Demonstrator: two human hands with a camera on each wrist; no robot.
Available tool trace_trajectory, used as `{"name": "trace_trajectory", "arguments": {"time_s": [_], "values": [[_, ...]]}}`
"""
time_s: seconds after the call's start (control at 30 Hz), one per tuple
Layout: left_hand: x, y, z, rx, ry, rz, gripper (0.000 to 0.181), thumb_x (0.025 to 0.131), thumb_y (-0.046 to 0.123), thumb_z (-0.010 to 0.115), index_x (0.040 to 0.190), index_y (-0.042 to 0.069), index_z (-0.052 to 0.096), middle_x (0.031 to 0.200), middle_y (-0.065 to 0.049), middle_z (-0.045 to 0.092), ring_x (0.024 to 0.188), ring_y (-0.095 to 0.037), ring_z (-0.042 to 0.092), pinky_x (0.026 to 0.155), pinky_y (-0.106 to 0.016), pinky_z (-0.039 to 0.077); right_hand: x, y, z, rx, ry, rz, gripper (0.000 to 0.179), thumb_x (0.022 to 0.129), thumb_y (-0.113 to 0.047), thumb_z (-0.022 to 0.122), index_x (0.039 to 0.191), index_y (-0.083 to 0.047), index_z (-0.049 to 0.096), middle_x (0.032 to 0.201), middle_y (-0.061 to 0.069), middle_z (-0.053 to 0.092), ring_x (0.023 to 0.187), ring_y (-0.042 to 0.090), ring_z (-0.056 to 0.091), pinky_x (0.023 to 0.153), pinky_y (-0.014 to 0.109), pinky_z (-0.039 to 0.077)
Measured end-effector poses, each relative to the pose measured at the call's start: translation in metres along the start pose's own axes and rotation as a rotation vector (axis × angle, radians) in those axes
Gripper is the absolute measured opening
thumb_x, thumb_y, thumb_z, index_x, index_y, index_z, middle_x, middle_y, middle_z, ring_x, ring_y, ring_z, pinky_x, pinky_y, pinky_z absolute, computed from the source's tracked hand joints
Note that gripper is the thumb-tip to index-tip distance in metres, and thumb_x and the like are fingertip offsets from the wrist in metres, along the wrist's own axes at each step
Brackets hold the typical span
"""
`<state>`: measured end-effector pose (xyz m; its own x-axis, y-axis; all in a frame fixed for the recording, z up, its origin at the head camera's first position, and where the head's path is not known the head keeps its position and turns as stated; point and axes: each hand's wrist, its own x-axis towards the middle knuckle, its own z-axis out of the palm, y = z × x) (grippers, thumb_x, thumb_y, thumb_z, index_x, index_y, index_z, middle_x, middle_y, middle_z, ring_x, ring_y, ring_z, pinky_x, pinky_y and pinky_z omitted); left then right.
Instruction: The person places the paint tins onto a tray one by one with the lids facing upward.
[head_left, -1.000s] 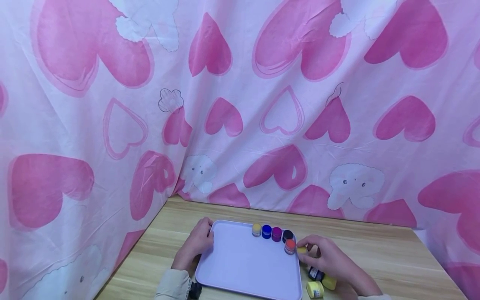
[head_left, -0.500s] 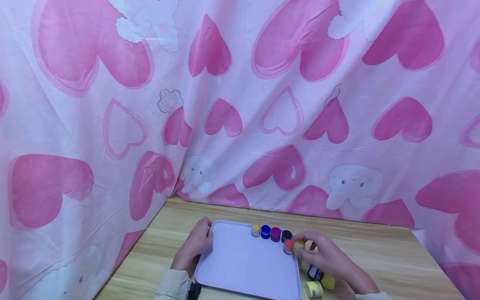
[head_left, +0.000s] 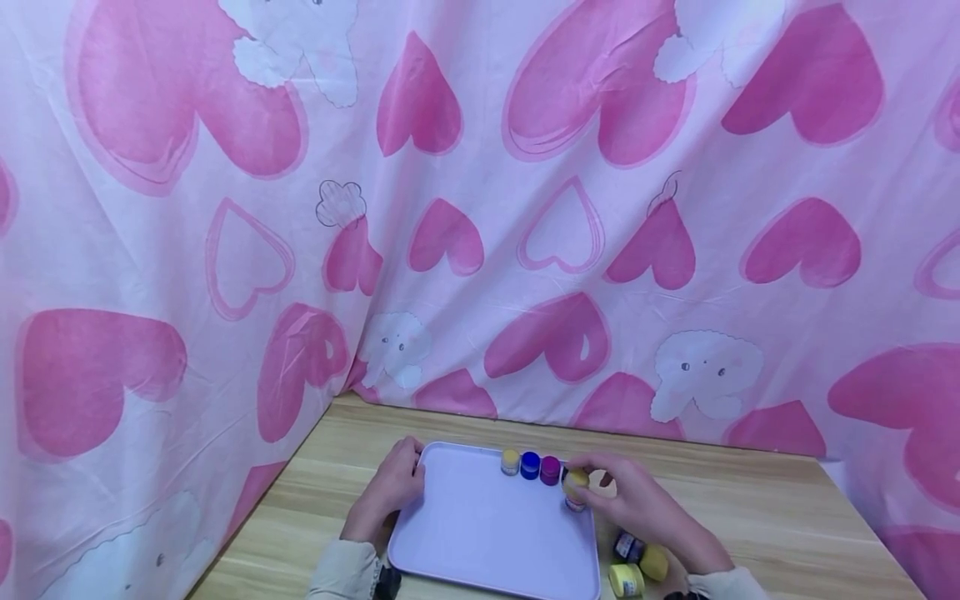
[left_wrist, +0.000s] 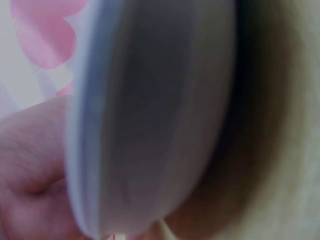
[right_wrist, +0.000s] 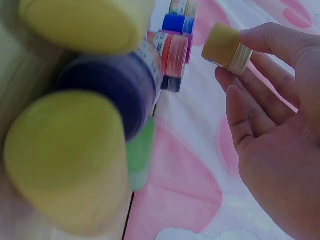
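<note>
My left hand [head_left: 393,483] grips the left edge of a pale lilac tray [head_left: 487,533]; in the left wrist view the tray's rim [left_wrist: 87,130] fills the middle, beside part of the hand [left_wrist: 35,165]. Between thumb and fingertips, my right hand [head_left: 626,496] pinches a small ochre-yellow paint jar [right_wrist: 225,45] over the tray's far right corner. In the head view this jar overlaps the red paint jar [right_wrist: 175,55]. Along the tray's far edge stand a yellow jar [head_left: 510,462], a blue jar [head_left: 530,465] and a magenta jar [head_left: 550,471]. The black jar is mostly hidden by my right hand.
Right of the tray, on the wooden table [head_left: 787,533], lie a dark purple jar [head_left: 628,547], an ochre jar [head_left: 654,562] and a light yellow jar [head_left: 626,580]. Something green [right_wrist: 142,152] shows behind them in the right wrist view. A pink heart-patterned cloth [head_left: 450,233] hangs behind.
My right hand has carried the ochre-yellow jar leftward from beside the tray's right edge to above its far right corner. My left hand stays on the tray's edge.
</note>
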<state>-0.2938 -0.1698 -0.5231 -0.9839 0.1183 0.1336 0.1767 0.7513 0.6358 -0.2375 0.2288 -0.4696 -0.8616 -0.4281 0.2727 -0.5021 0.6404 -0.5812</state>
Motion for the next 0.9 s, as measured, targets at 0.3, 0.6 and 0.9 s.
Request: {"name": "trace_trajectory", "arguments": {"time_s": [0.3, 0.6, 0.9], "values": [[0.001, 0.000, 0.001, -0.007, -0.012, -0.026, 0.016, 0.103, 0.001, 0.062, 0.119, 0.000, 0.058, 0.108, -0.010, 0.058, 0.097, -0.021, 0.058, 0.086, -0.041, 0.054, 0.018, -0.005, 0.012, 0.002, -0.073, 0.048, 0.032, 0.096, -0.021, 0.083, 0.127, -0.019, 0.077, 0.121, -0.010, 0.076, 0.100, 0.008, 0.066, 0.084, 0.030, 0.060], [0.000, 0.000, -0.001, -0.011, -0.014, -0.016, 0.016, 0.103, 0.000, 0.061, 0.119, -0.001, 0.058, 0.107, -0.011, 0.058, 0.097, -0.022, 0.057, 0.086, -0.042, 0.054, 0.027, -0.005, 0.021, -0.006, -0.133, 0.064, 0.029, 0.095, -0.017, 0.084, 0.123, -0.020, 0.078, 0.121, -0.007, 0.073, 0.107, 0.015, 0.065, 0.089, 0.032, 0.061], [0.002, -0.002, -0.002, -0.046, -0.025, -0.035, 0.017, 0.103, 0.000, 0.061, 0.120, -0.002, 0.058, 0.107, -0.010, 0.057, 0.095, -0.021, 0.057, 0.082, -0.038, 0.053, 0.030, -0.004, 0.029, -0.046, -0.149, 0.057, 0.029, 0.096, -0.020, 0.083, 0.124, -0.017, 0.079, 0.126, -0.006, 0.068, 0.119, 0.019, 0.063, 0.104, 0.049, 0.059]]}}
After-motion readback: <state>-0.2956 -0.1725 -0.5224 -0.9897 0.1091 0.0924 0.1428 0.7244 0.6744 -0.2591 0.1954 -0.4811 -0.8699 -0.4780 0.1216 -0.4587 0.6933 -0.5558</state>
